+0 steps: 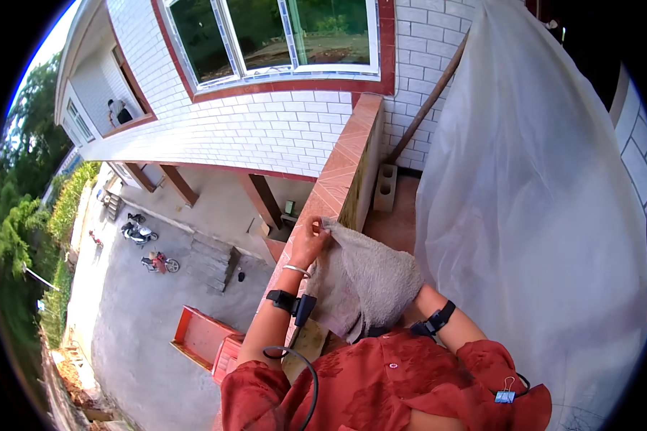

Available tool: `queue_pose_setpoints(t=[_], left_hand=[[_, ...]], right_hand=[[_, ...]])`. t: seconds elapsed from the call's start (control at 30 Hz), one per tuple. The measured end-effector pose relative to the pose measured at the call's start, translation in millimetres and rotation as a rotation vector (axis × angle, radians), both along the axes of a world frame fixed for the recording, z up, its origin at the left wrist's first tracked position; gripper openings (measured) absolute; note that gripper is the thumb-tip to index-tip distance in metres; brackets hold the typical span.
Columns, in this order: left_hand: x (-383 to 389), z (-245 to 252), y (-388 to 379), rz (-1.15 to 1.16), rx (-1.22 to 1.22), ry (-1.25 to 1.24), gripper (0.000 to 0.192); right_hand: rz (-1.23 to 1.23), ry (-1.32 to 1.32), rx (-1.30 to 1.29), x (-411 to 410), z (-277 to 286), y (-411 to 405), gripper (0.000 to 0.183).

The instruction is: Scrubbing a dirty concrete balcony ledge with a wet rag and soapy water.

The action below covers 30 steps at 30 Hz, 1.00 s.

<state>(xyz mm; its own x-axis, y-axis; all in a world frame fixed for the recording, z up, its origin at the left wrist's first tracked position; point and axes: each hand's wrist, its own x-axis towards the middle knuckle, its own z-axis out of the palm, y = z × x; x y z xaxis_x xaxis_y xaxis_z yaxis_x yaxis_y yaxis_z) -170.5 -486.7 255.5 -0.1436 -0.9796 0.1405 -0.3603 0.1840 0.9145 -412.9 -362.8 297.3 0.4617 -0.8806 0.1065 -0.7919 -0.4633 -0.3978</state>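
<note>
A grey-beige terry towel (377,269) hangs in folds in front of my chest, beside the tiled parapet. Its upper left corner is pinched between the thumb and fingers of my left hand (308,245), which is raised over the parapet top. My right hand (416,308) is at the towel's right end, where the cloth drapes over it. Only the wrist side of that hand shows, so its fingers and grip are hidden. Both wrists wear black straps, and a metal bangle (296,270) circles the left one.
The parapet (329,178) has a pinkish tiled top, with a drop to a paved yard (140,307) beyond. Translucent plastic sheeting (528,178) hangs close on my right. A wooden pole (428,102) leans by a hollow block (385,187). Motorcycles (160,262) and a red cargo bed (207,336) stand below.
</note>
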Motion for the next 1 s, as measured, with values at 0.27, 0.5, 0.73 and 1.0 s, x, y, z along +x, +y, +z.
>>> queue_pose_setpoints(t=[0.27, 0.5, 0.73, 1.0], left_hand=[[9.3, -50.6, 19.7, 0.016, 0.068, -0.371, 0.051], [21.2, -82.0, 16.7, -0.044, 0.125, -0.613, 0.067], [10.6, -119.9, -12.0, -0.189, 0.099, -1.005, 0.083], [-6.7, -118.8, -43.5, -0.214, -0.017, -1.228, 0.08]], right_hand=[[0.002, 0.285, -0.085, -27.7, 20.3, -10.6, 0.036], [0.12, 0.582, -0.217, -26.7, -18.8, -34.5, 0.033], [0.178, 0.915, -0.4, -5.7, -131.7, -108.9, 0.03], [-0.227, 0.958, -0.492, 35.4, -183.2, -168.9, 0.044]])
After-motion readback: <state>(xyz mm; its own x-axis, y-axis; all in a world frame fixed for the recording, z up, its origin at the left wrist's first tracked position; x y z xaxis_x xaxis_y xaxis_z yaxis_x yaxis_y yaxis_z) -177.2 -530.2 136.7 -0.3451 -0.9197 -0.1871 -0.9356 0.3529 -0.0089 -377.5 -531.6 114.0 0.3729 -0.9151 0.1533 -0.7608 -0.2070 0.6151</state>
